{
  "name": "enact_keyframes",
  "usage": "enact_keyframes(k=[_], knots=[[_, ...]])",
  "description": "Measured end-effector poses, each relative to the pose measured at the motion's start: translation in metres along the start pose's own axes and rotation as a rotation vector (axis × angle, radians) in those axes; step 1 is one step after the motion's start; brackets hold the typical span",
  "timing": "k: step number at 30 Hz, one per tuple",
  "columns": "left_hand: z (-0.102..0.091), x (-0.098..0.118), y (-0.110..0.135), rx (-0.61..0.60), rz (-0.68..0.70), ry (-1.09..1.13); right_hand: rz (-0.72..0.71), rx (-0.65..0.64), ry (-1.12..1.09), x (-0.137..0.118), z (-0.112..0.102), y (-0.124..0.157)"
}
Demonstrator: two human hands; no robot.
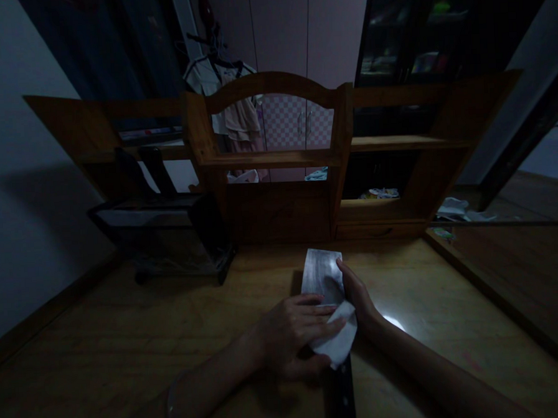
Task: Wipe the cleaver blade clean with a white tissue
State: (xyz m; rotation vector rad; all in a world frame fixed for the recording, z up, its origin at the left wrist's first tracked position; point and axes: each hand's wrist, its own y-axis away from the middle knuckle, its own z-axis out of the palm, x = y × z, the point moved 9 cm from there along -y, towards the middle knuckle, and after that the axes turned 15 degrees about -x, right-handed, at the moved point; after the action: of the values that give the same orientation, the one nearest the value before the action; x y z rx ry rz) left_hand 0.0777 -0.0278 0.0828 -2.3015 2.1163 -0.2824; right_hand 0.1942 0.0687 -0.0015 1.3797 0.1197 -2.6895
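Observation:
A cleaver lies flat on the wooden desk [127, 342], its shiny rectangular blade [320, 270] pointing away from me and its dark handle [343, 393] toward me. My left hand [290, 339] presses a white cloth [340, 344] onto the near part of the blade, fingers curled over the cloth. My right hand [358, 295] grips the blade's right edge, thumb laid along it. The room is dim and fine detail is hard to make out.
A wooden shelf unit [276, 159] stands at the back of the desk. A black mesh paper tray [163, 234] sits at the back left. Clothes [236, 111] hang behind the shelves. A bright light spot [393, 320] falls beside my right wrist.

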Motion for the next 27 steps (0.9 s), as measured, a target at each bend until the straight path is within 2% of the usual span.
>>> enact_keyframes(k=[3,6,11,14,22,27], knots=[[0.001,0.004,0.001,0.005,0.033,-0.005,0.034,0.031,0.02,0.0,0.001,0.0],[0.005,0.006,0.0,0.001,0.063,-0.017,0.085,0.006,0.009,0.004,0.003,0.0],[0.009,0.009,0.001,0.04,0.094,-0.018,0.051,-0.004,0.098,0.007,-0.008,-0.005],[0.012,0.011,0.001,0.017,0.104,-0.023,0.069,-0.009,0.079,0.011,-0.012,-0.006],[0.012,0.003,-0.001,0.087,-0.001,-0.083,0.109,-0.008,0.06,0.0,0.009,0.004],[0.012,0.003,-0.001,0.11,-0.018,-0.12,0.117,0.02,-0.007,0.0,0.01,0.003]])
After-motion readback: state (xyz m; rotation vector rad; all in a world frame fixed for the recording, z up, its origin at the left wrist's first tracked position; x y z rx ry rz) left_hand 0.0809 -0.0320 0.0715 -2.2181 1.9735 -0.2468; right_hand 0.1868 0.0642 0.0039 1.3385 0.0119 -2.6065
